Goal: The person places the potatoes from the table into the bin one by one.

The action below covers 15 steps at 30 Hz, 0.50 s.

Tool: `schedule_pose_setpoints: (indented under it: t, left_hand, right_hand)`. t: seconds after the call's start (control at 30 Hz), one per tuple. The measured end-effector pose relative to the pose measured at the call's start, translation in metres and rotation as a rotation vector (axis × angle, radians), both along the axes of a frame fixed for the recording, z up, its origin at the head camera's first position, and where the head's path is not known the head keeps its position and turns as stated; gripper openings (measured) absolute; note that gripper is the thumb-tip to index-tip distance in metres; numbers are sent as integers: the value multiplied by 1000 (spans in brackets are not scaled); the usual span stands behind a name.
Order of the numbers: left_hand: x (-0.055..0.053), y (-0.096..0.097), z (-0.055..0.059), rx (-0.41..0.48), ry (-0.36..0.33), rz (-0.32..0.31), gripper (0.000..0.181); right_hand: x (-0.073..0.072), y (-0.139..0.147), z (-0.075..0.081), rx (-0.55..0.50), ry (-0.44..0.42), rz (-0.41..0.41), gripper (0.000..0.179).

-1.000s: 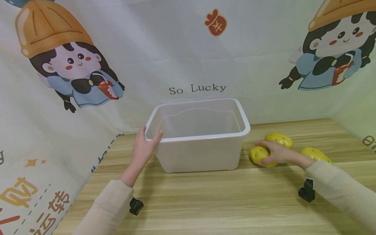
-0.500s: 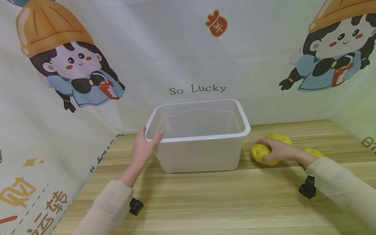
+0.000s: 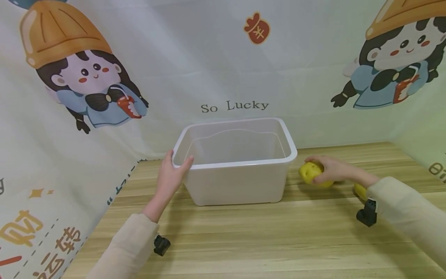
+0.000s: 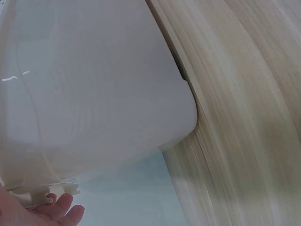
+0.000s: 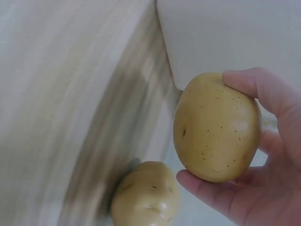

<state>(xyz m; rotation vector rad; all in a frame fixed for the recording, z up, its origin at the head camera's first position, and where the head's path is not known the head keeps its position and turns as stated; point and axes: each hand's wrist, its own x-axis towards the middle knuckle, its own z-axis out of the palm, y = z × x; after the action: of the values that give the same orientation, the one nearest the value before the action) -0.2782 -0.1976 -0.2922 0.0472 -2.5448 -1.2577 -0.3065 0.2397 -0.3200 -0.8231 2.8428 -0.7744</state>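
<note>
My left hand (image 3: 170,176) holds the left front corner of a white plastic bin (image 3: 237,184), its thumb over the rim and its fingers along the outside. In the left wrist view those fingers (image 4: 63,214) are under the lip. A yellow potato (image 3: 309,172) is in my right hand (image 3: 334,169), just right of the bin. From the right wrist, the thumb and fingers clasp this speckled potato (image 5: 216,129) at both ends, raised over the table. Another potato (image 5: 146,195) lies below it. Part of a potato (image 3: 360,192) shows beside my right sleeve.
The wood-grain table (image 3: 244,240) carries the bin near its back edge. Behind it hangs a white printed cloth (image 3: 223,69), which also lines both sides. Black wrist cameras (image 3: 367,213) stick out below the cuffs.
My right hand has lifted the potato off the table and shifted slightly up and right. The potato behind it is now hidden in the head view. My left hand stays on the bin.
</note>
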Motion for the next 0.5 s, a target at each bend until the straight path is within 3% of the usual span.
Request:
schedule_pose_setpoints:
  t: [0.17, 0.5]
  left_hand:
    - [0, 0, 0, -7, 2, 3, 80]
    - [1, 0, 1, -9, -15, 12, 82]
  right_hand:
    - [-3, -1, 9, 10, -30, -10, 68]
    - [-3, -2, 25, 77, 1, -42, 70]
